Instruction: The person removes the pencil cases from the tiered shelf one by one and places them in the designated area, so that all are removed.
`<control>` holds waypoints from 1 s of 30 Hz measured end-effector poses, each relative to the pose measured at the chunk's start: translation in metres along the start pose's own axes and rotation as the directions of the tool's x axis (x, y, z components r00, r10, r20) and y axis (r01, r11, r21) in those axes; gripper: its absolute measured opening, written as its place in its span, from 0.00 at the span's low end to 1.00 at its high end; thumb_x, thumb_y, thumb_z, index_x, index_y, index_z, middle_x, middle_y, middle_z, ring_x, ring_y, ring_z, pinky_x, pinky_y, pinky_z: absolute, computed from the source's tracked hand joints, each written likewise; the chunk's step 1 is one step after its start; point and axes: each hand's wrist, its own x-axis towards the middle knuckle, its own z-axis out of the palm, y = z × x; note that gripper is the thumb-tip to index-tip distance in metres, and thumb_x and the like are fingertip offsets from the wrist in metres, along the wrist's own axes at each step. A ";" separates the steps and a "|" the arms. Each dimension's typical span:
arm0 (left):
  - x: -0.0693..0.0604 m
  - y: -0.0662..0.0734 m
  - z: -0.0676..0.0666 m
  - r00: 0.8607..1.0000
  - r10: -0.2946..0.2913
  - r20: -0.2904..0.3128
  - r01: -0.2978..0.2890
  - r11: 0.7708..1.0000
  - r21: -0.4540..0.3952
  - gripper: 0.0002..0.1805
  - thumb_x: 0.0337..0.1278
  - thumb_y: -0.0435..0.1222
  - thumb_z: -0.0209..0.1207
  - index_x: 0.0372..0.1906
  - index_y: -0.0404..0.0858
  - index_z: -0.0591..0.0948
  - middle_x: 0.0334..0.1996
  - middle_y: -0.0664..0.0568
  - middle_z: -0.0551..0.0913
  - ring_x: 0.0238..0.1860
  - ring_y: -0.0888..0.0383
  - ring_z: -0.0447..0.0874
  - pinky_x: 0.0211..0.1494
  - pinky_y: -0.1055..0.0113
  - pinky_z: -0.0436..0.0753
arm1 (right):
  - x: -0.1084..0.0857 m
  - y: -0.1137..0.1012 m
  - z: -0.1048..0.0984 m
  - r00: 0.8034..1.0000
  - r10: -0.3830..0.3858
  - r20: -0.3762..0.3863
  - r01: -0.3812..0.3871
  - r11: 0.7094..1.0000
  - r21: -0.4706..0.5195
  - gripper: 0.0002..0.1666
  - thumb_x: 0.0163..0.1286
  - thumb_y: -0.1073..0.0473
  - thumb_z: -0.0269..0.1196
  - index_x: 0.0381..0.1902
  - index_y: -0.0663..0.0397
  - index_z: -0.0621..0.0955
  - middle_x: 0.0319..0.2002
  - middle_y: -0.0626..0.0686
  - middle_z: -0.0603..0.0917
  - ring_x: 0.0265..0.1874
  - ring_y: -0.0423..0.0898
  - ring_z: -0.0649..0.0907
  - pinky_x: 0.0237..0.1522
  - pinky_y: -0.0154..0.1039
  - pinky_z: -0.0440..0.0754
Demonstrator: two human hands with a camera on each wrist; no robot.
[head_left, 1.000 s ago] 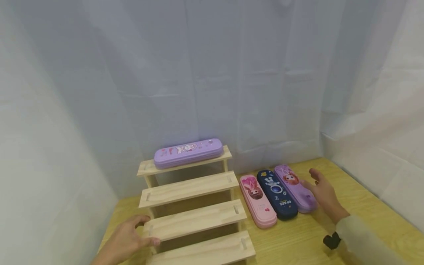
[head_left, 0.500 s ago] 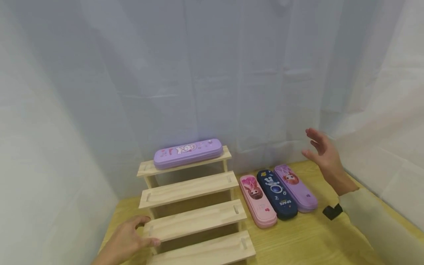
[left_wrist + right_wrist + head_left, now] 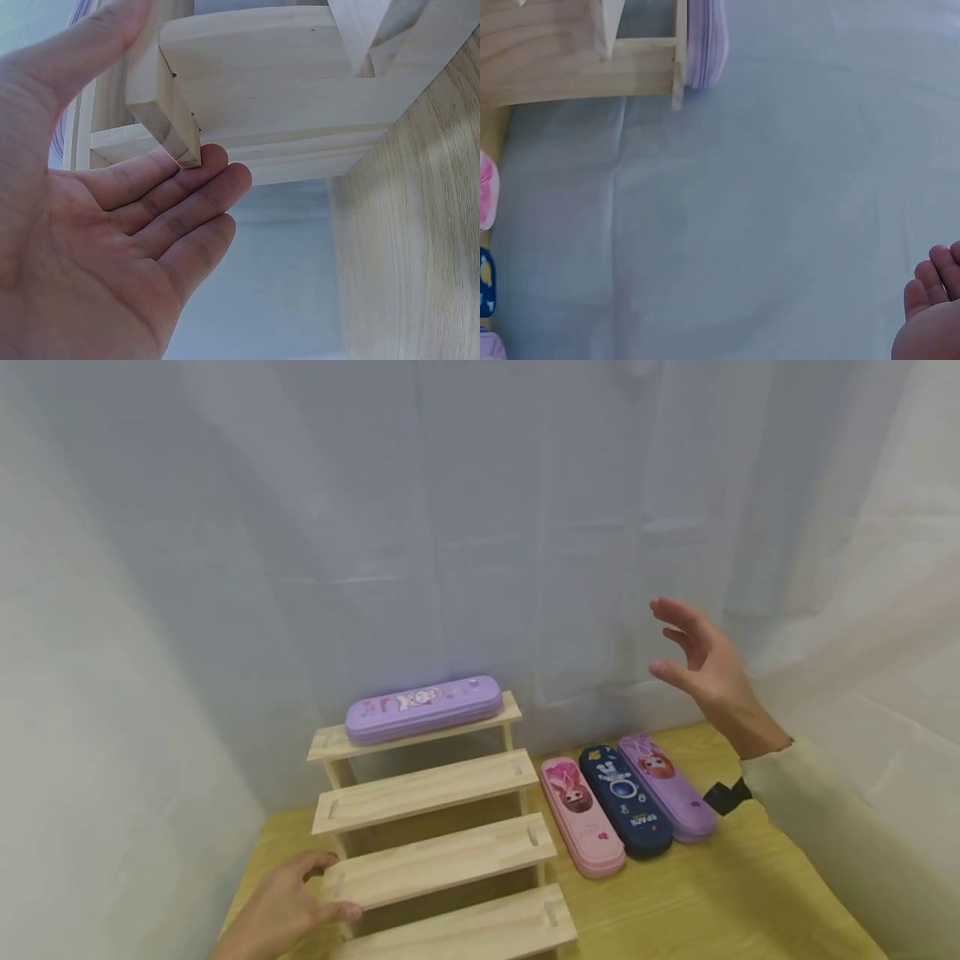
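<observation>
My left hand [image 3: 281, 902] grips the left end of a tier on the stepped wooden display rack [image 3: 442, 860], thumb at the tier's front edge and index finger at its back. In the left wrist view, the fingers [image 3: 187, 217] lie against the board's end. A light purple pencil case [image 3: 423, 708] rests on the top tier. My right hand [image 3: 712, 677] is raised in the air, holding nothing, its thumb and fingers spread apart. Below it on the table lie a pink pencil case [image 3: 582, 818], a navy space pencil case [image 3: 626, 802] and a purple doll-print pencil case [image 3: 667, 789].
The rack stands on a wood-grain table [image 3: 675, 902]. Pale cloth [image 3: 487, 527] hangs close behind the table and along both sides. The three pencil cases lie side by side to the rack's right.
My right hand has risen from beside the purple doll-print pencil case and then drifted left. The left hand keeps its grip on the rack. The pencil cases stay in place.
</observation>
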 end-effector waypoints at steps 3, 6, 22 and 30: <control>0.000 -0.001 -0.001 1.000 0.003 0.004 -0.003 1.000 0.002 0.46 0.41 0.58 0.76 0.61 0.32 0.78 0.60 0.38 0.83 0.58 0.39 0.82 0.56 0.43 0.84 | 0.011 -0.008 0.010 0.999 -0.036 0.035 0.036 0.999 0.004 0.42 0.62 0.75 0.66 0.74 0.63 0.66 0.73 0.57 0.70 0.72 0.40 0.69 0.74 0.25 0.65; -0.001 -0.002 -0.001 1.000 0.002 0.007 -0.002 1.000 -0.005 0.47 0.40 0.58 0.76 0.61 0.31 0.78 0.60 0.38 0.83 0.58 0.40 0.82 0.56 0.43 0.84 | 0.021 -0.015 0.023 0.996 -0.061 0.067 0.062 0.998 -0.011 0.44 0.60 0.76 0.67 0.73 0.64 0.66 0.73 0.57 0.71 0.72 0.41 0.69 0.74 0.27 0.65; -0.001 -0.003 0.001 1.000 -0.014 -0.001 0.014 1.000 -0.012 0.46 0.38 0.57 0.77 0.60 0.31 0.79 0.57 0.41 0.85 0.56 0.43 0.83 0.56 0.46 0.85 | 0.067 -0.015 0.108 0.928 -0.051 0.370 0.088 0.993 -0.083 0.57 0.58 0.31 0.71 0.75 0.56 0.67 0.74 0.57 0.71 0.75 0.52 0.68 0.80 0.50 0.61; 0.000 -0.005 -0.002 0.999 -0.029 0.023 0.030 0.999 -0.014 0.48 0.40 0.58 0.77 0.61 0.29 0.78 0.59 0.39 0.84 0.57 0.41 0.83 0.56 0.46 0.85 | 0.073 -0.004 0.141 0.900 0.066 0.431 -0.008 0.991 -0.136 0.44 0.60 0.50 0.72 0.73 0.48 0.70 0.72 0.49 0.75 0.75 0.47 0.69 0.81 0.49 0.60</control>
